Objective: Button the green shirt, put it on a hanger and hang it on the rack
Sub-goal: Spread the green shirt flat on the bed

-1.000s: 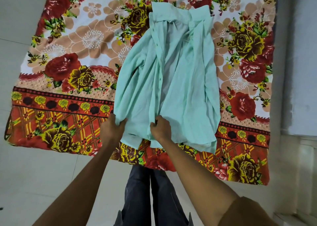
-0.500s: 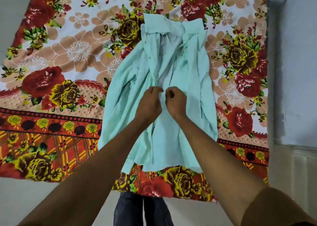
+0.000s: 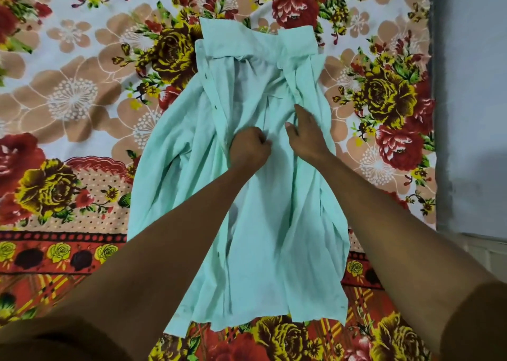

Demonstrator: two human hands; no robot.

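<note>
The pale green shirt lies front up on a flowered bedsheet, collar at the far end, its front panels open and creased. My left hand is curled into a fist over the left front edge at mid-chest and pinches the cloth there. My right hand lies on the right front panel beside it, fingers stretched forward onto the fabric, thumb pointing toward the left hand. No hanger or rack is in view.
The flowered bedsheet covers the bed under the shirt. A plain grey-white wall runs along the right side. The bed's near edge is at the bottom of the view.
Both hands moved from the shirt's hem up to mid-chest. The right hand has since uncurled and slid forward onto the right panel; the view has come closer to the shirt.
</note>
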